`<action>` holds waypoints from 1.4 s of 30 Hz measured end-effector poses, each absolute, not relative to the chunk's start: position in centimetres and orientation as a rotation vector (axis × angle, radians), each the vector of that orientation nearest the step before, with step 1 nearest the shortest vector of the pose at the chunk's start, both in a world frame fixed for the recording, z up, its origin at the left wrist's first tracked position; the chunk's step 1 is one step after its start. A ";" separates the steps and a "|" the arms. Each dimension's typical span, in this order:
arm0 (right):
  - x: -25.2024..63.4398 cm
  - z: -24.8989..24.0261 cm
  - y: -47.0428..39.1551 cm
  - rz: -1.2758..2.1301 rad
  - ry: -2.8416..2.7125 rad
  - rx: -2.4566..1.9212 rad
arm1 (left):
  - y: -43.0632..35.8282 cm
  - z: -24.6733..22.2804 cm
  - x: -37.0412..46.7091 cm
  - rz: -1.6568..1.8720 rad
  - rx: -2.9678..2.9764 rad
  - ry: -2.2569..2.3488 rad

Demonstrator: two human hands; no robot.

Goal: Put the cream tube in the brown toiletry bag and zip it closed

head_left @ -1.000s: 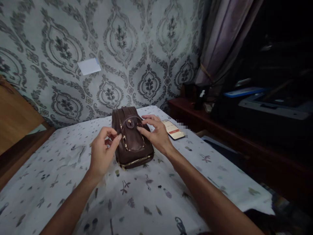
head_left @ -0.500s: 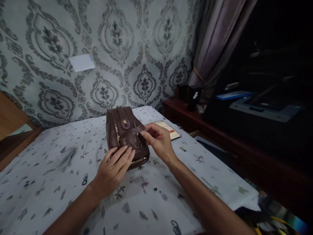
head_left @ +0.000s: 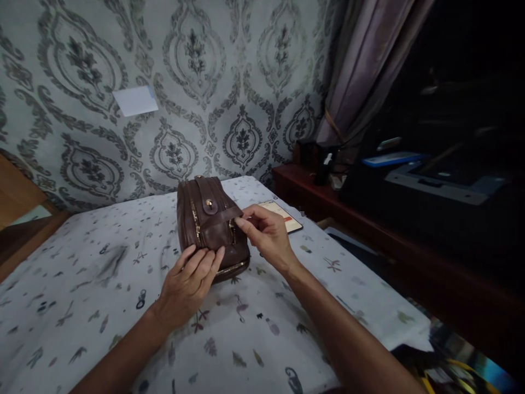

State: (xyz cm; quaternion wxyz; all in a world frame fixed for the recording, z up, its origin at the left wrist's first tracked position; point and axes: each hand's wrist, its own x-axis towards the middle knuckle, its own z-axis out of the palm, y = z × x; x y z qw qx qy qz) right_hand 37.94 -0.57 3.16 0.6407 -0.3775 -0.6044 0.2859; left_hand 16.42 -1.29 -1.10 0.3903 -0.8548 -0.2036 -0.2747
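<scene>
A brown leather bag (head_left: 238,254) with gold zippers and a snap tab lies on the patterned white cloth (head_left: 164,361). My left hand (head_left: 186,287) rests on the bag's near left part, its fingers spread and lying flat. At the bag's right side, my right hand (head_left: 268,235) pinches the end of a brown strap (head_left: 221,216) that crosses the bag below the snap. A phone (head_left: 287,219) with a lit screen lies just behind my right hand, partly covered by it.
Behind the cloth stands a patterned wall with a white card (head_left: 135,100) on it. A dark red ledge (head_left: 303,183) with small black items runs along the right. Wooden furniture (head_left: 20,202) is at the far left; a curtain (head_left: 356,71) hangs at the upper right.
The view has shifted very slightly. My left fingers have bent a little on the bag, and the strap in my right hand lies slightly higher and flatter across it.
</scene>
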 end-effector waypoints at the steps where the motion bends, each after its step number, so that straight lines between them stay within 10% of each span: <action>1: 38.0 3.2 -0.6 0.639 -1.401 -0.863 | -1.3 -1.1 16.4 -0.699 -2.172 -0.512; 18: 38.5 3.2 -0.7 0.785 -1.464 -0.843 | -1.7 -0.5 16.0 -0.958 -2.319 -0.470; 31: 34.8 1.3 -2.5 -0.089 -1.471 -0.915 | 1.3 6.5 17.4 -1.395 -2.511 -1.153; 42: 34.3 -0.2 -2.2 -0.052 -1.822 -0.864 | 0.4 5.8 16.7 -1.670 -2.550 -1.290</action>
